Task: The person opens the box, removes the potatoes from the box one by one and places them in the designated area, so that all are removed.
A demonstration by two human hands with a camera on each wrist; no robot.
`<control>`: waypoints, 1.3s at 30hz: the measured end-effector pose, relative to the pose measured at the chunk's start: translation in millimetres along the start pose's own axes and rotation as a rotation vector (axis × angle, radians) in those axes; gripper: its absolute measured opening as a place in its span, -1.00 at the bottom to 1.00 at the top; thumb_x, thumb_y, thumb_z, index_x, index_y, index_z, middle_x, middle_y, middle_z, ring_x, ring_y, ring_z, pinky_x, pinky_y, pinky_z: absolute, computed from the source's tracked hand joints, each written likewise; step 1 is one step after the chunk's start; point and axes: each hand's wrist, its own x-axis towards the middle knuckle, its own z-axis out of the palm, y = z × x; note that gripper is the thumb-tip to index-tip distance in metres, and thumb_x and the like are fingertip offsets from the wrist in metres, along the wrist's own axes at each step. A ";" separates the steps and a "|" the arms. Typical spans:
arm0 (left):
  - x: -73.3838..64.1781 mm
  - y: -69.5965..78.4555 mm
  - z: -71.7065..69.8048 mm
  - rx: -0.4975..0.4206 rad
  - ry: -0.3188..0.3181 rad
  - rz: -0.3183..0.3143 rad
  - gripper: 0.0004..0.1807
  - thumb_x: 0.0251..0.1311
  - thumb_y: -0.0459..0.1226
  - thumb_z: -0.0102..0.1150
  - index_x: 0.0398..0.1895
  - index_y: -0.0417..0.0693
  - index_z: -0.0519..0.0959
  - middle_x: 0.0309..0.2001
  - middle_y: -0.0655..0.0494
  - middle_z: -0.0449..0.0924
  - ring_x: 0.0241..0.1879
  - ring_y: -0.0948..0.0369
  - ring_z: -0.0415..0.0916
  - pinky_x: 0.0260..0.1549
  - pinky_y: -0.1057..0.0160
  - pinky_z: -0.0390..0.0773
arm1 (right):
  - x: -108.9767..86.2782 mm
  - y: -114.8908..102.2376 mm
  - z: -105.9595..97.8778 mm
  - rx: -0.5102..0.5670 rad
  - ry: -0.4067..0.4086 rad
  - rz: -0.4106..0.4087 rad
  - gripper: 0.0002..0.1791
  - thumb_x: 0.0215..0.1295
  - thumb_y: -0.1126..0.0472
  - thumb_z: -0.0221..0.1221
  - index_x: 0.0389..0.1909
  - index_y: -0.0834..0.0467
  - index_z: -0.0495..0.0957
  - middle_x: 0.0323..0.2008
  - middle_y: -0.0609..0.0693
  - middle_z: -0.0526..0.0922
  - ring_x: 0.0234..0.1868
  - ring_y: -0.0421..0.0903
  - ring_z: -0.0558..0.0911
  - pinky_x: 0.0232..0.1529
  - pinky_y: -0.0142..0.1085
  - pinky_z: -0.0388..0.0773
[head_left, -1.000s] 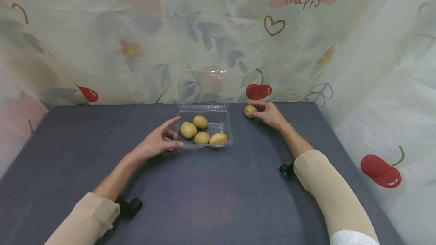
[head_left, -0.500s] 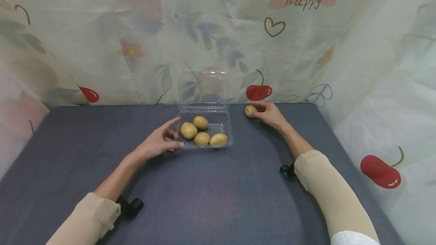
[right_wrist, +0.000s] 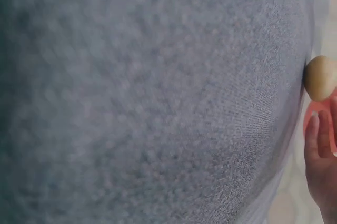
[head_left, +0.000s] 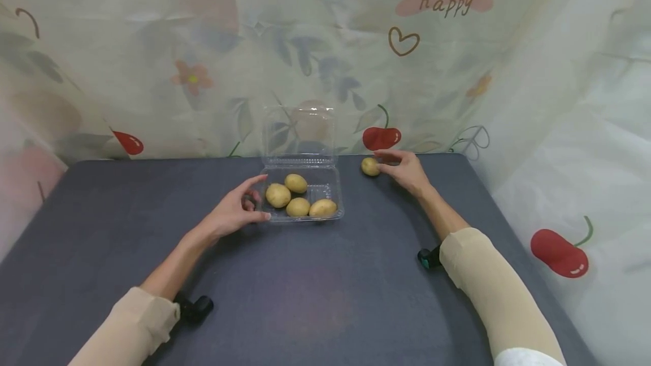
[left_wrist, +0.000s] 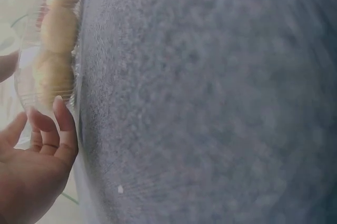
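Observation:
In the head view, a clear plastic clamshell container [head_left: 339, 191] with its lid raised holds several yellow potatoes [head_left: 277, 195]. My left hand [head_left: 235, 210] lies along its left side, thumb at the front corner and index finger stretched along the rim, the other fingers bent loosely. The left wrist view has these fingertips [left_wrist: 59, 99] right at the container's wall. Right of the container, a single potato [head_left: 369, 166] sits on the table. My right hand [head_left: 404, 173] is just beside it, thumb and fingers spread; in the right wrist view its fingers [right_wrist: 311, 134] are apart from the potato [right_wrist: 319, 79].
The dark grey table [head_left: 310, 292] runs back to a printed curtain [head_left: 218, 44] right behind the raised lid [head_left: 300, 134]. A white printed sheet [head_left: 585, 146] hangs along the right side. Wrist cameras [head_left: 197, 309] sit below both forearms.
My right hand's thumb and fingers have loosened from the single potato and shifted slightly right of it. The left hand stays at the container. The head view has turned slightly right.

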 end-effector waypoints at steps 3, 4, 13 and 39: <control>2.0 -1.3 0.7 0.008 0.000 0.005 -0.08 0.18 -0.29 0.37 0.56 0.06 0.10 -0.06 -0.14 0.33 -0.35 0.08 0.33 -0.37 0.16 0.40 | -2.7 -2.9 1.0 0.023 0.019 -0.014 -0.58 0.28 0.23 0.34 0.16 0.19 0.62 0.08 0.19 0.65 0.11 0.06 0.59 -0.09 -0.30 0.50; 2.4 -1.4 1.0 0.008 0.000 0.003 -0.09 0.19 -0.29 0.36 0.56 0.05 0.11 -0.06 -0.14 0.33 -0.35 0.08 0.33 -0.36 0.16 0.40 | -3.3 -4.0 1.6 0.028 0.025 -0.018 -0.59 0.28 0.23 0.34 0.15 0.18 0.62 0.07 0.20 0.65 0.10 0.05 0.59 -0.09 -0.30 0.50; 4.5 -0.1 2.6 0.009 -0.001 -0.016 -0.04 0.17 -0.19 0.42 0.57 0.06 0.07 -0.06 -0.14 0.28 -0.37 0.08 0.29 -0.37 0.13 0.37 | -7.3 -13.2 5.7 0.073 0.014 -0.054 -0.61 0.27 0.28 0.34 0.13 0.21 0.63 0.06 0.22 0.66 0.05 0.14 0.61 -0.16 -0.41 0.50; 10.0 2.0 6.3 -0.044 -0.022 -0.013 -0.02 0.14 -0.27 0.44 0.56 0.02 0.06 -0.14 -0.13 0.26 -0.46 0.14 0.31 -0.43 0.18 0.43 | -43.7 -81.3 21.5 0.089 -0.135 -0.182 -0.68 0.27 0.43 0.28 0.04 0.39 0.61 -0.02 0.30 0.66 -0.08 0.13 0.63 -0.07 -0.19 0.60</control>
